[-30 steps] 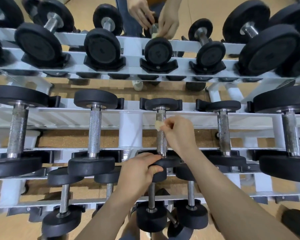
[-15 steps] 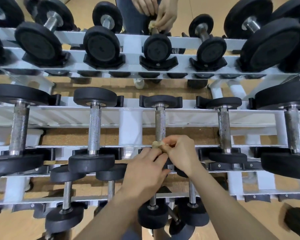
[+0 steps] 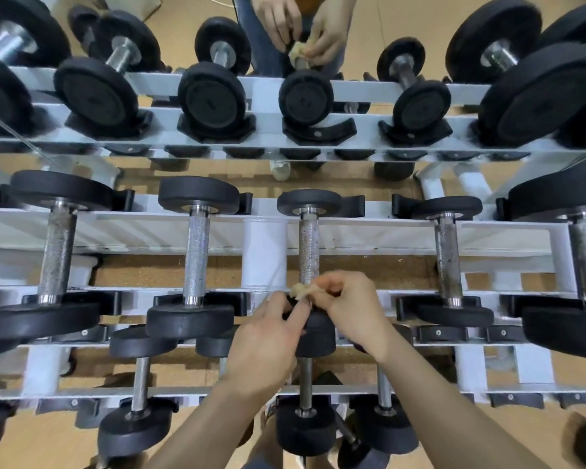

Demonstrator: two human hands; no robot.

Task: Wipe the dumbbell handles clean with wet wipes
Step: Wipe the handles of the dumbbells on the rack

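- right hand (image 3: 349, 313) pinches a crumpled yellowish wipe (image 3: 300, 290) between thumb and fingertips, pressed against the near end of the handle (image 3: 308, 245) of the middle dumbbell, mid tier of the rack.
- left hand (image 3: 268, 336) is just beside it, fingers curled down over the near head (image 3: 315, 333), tips up by the wipe. it's blurred, so i cannot tell if it grips the head, pinches the wipe too, or only touches.
- handle's long axis runs straight away from the person, from near head to far head (image 3: 310, 203).
- both hands sit at the near end, so the whole bare length lies ahead of the right hand.
- right hand is the nearer one, already on the handle. left hand is lower and to the left, on the head side.
- any stroke is bounded by the two heads.
- a white rack rail (image 3: 386, 238) passes beneath the far part of the handle.
- left neighbour handle (image 3: 197, 255) and right neighbour handle (image 3: 447, 262) are well apart, so there's no crowding sideways.
- judgement: the next stroke likely pushes forward along the axis. the wipe could snag on the knurling, or knuckles could bump the far head.
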